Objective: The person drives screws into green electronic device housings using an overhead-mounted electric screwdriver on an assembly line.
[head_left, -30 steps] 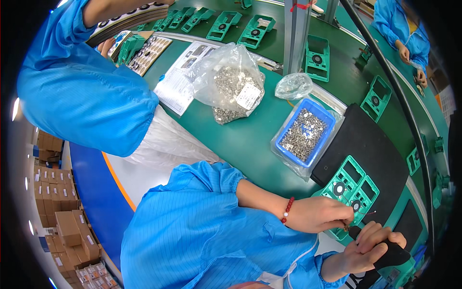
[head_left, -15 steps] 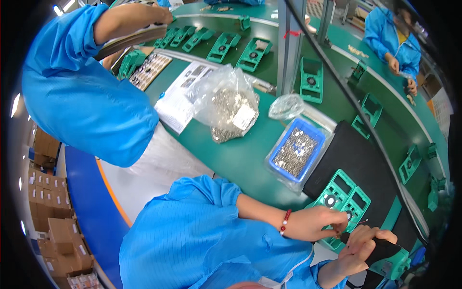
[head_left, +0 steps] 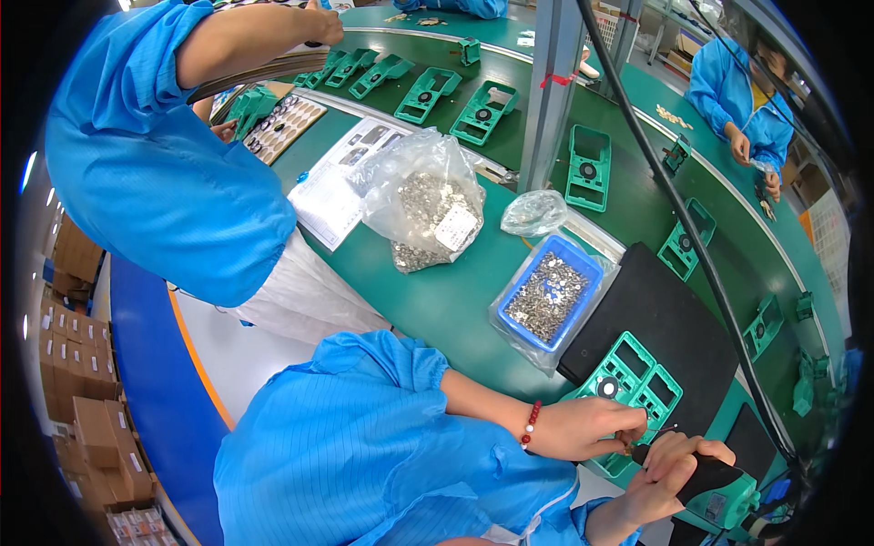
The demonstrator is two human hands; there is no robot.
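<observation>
My left hand [head_left: 583, 429], with a red bead bracelet at the wrist, is closed in a pinch at the front end of an electric screwdriver [head_left: 724, 499]. Something small and brass-coloured shows at those fingertips, too small to name. Wrapped round the screwdriver's black front part is my right hand [head_left: 672, 469]; the tool's green rear body sticks out behind it. Just beyond both hands lies a green plastic housing [head_left: 657, 393] with a round black-and-white part in it. My left hand overlaps its near edge.
A black mat [head_left: 674, 318] lies under the housing. Farther off are a blue tray [head_left: 596, 273] of small metal parts and a clear bag [head_left: 428, 205] of similar parts. A metal post [head_left: 549, 100] and a black cable [head_left: 678, 205] cross the view. A co-worker's blue sleeve [head_left: 164, 200] is at left.
The view has shifted slightly, so the bench things sit a little lower and farther left. Both hands stay together at the screwdriver's front end beside the housing.
</observation>
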